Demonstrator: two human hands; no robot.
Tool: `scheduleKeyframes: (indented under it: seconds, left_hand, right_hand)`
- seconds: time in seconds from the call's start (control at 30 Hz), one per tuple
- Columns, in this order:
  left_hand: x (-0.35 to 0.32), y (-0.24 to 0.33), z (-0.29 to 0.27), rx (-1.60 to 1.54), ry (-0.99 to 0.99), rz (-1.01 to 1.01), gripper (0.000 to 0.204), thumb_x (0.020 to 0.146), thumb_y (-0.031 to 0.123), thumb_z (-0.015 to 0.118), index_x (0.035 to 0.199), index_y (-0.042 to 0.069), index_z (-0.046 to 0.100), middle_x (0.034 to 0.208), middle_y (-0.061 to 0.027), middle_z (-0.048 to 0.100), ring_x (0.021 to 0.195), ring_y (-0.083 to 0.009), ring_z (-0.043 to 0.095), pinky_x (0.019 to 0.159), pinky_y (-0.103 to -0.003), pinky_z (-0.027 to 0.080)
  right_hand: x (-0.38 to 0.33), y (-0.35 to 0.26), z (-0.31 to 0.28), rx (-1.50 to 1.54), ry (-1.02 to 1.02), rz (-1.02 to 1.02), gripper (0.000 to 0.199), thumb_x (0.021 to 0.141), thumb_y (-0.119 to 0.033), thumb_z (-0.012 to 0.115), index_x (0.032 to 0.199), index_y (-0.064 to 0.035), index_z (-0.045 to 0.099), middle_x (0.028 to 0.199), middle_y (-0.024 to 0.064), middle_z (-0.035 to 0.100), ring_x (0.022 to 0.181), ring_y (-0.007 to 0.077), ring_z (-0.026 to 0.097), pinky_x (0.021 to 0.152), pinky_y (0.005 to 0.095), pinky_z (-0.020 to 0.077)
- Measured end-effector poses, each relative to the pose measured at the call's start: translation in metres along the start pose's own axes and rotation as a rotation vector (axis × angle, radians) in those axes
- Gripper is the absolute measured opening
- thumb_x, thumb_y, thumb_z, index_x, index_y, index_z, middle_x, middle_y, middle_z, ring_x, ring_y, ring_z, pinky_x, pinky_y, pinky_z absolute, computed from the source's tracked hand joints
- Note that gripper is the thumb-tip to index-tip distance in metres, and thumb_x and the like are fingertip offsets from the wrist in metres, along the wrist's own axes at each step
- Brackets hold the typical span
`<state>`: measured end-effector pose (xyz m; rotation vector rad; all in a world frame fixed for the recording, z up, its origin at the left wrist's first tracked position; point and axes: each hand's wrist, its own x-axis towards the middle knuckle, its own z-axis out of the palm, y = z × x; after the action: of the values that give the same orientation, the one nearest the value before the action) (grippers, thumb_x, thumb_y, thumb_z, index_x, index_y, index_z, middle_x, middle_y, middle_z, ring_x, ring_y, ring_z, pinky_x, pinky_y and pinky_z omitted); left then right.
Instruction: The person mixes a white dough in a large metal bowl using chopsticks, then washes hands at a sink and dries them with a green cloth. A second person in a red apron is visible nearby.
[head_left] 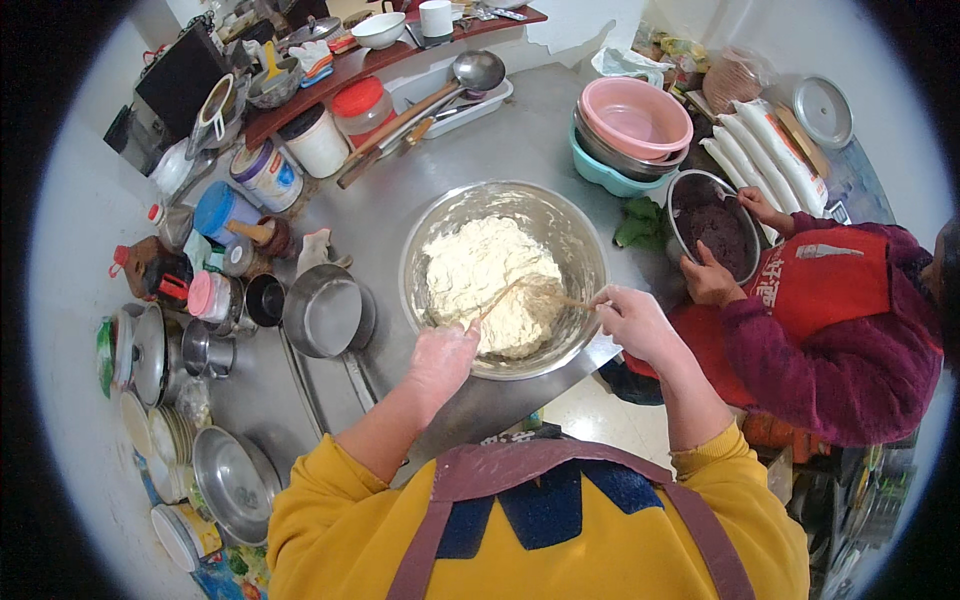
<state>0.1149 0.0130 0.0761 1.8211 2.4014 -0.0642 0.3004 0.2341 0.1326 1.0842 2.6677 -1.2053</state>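
Observation:
A wide steel bowl [592,235] of pale, sticky dough [480,255] stands on the metal table before me. My left hand [445,362] is closed round a thin wooden chopstick [497,298] at the bowl's near left rim. From the right rim, my right hand [632,320] grips another chopstick [565,299]. Both sticks slant inward, and their tips meet at the dough's lower right part, where it looks wetter. Flour whitens the fingers of my right hand.
At right, a person in a red apron [825,275] holds a bowl of dark paste [715,235]. Stacked basins [637,115] stand behind green leaves [640,222]. Saucepans [328,310], jars and lidded tubs crowd the left. A ladle [478,72] lies over a white tray [450,115] at the back.

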Motion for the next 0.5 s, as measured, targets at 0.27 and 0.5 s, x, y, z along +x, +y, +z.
scheduleKeyframes:
  seconds: [0.27, 0.5]
  left_hand:
    - [0.002, 0.003, -0.012, -0.087, 0.039, -0.074, 0.033, 0.087, 0.009, 0.045, 0.116, 0.006, 0.058, 0.084, -0.0115, 0.063, 0.078, -0.0258, 0.065, 0.069, -0.038, 0.050]
    - [-0.007, -0.002, -0.024, -0.128, -0.028, -0.126, 0.031, 0.091, 0.012, 0.042, 0.116, 0.002, 0.057, 0.095, -0.0171, 0.062, 0.084, -0.0326, 0.063, 0.076, -0.041, 0.050]
  right_hand:
    - [0.000, 0.002, 0.017, -0.163, 0.033, -0.156, 0.021, 0.084, -0.011, 0.052, 0.100, -0.0045, 0.064, 0.077, 0.0209, 0.062, 0.072, 0.0339, 0.063, 0.068, 0.0398, 0.0491]
    - [0.005, 0.003, 0.021, -0.172, 0.004, -0.122, 0.019, 0.085, -0.014, 0.051, 0.099, -0.0063, 0.062, 0.089, 0.0210, 0.064, 0.085, 0.0381, 0.062, 0.077, 0.0451, 0.0489]
